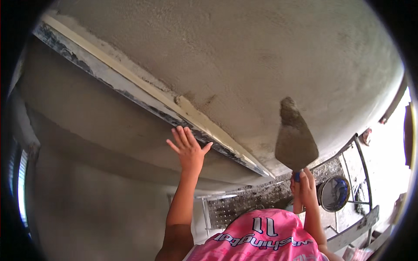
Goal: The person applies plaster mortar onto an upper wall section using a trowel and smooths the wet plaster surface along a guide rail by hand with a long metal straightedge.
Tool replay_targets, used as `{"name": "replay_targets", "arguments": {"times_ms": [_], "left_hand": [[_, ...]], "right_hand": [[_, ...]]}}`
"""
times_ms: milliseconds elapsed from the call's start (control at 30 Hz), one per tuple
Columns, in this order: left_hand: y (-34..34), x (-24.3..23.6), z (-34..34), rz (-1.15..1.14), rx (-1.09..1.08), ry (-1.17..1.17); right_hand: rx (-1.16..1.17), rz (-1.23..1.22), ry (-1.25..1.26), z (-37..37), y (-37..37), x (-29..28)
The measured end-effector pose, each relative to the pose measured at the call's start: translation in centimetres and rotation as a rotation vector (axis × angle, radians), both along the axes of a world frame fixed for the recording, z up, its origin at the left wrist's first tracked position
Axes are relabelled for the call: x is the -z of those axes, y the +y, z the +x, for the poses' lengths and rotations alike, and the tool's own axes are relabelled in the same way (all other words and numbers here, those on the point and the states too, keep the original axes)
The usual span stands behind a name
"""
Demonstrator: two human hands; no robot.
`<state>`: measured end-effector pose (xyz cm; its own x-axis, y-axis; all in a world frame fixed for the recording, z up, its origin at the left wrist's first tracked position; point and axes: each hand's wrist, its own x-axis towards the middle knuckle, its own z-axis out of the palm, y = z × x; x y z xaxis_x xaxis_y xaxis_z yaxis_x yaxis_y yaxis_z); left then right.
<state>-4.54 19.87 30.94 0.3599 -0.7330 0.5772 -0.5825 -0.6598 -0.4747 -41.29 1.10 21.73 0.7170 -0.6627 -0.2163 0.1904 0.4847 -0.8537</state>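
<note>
Across the grey plastered surface (pixel 244 48) runs a long, pale straightedge (pixel 106 78) with dark smears, slanting from the upper left toward the middle right. My left hand (pixel 190 151) has its fingers spread, with the fingertips against the lower edge of this straightedge. Wet mortar (pixel 198 114) lies along its upper side. In my right hand (pixel 307 189), the fingers are wrapped around the handle of a pointed trowel (pixel 298 145). The trowel's broad blade points up over the plaster, and darker mortar covers its tip.
Below on the right, a round bucket (pixel 347 188) with grey contents stands beside a perforated platform (pixel 230 213). A metal scaffold frame (pixel 365 167) rises at the right, with a board (pixel 355 228) near it. A bright window (pixel 21 187) is at the far left.
</note>
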Motion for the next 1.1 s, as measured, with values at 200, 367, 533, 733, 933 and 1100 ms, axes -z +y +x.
{"name": "replay_targets", "arguments": {"times_ms": [200, 367, 533, 733, 933, 1100], "left_hand": [[0.2, -0.6, -1.2, 0.0, -0.041, -0.043], [-0.9, -0.3, -1.2, -0.032, -0.032, -0.064], [-0.4, -0.2, -1.0, -0.025, -0.048, -0.044], [-0.3, -0.2, -0.6, -0.005, -0.006, -0.063], [0.1, 0.5, 0.2, -0.031, -0.009, 0.017], [0.0, 0.5, -0.1, 0.027, -0.146, 0.135]], "right_hand": [[-0.353, -0.161, -0.107, 6.8, -2.5, -5.3], [-0.418, -0.512, -0.07, 12.0, -4.2, -8.3], [-0.223, -1.13, 0.036, 17.5, -5.0, -12.5], [-0.068, -1.51, -0.125, 22.7, -6.3, -12.2], [-0.169, -1.539, -0.191, 22.5, -7.0, -12.7], [-0.285, -1.477, -0.236, 21.0, -7.9, -13.2]]}}
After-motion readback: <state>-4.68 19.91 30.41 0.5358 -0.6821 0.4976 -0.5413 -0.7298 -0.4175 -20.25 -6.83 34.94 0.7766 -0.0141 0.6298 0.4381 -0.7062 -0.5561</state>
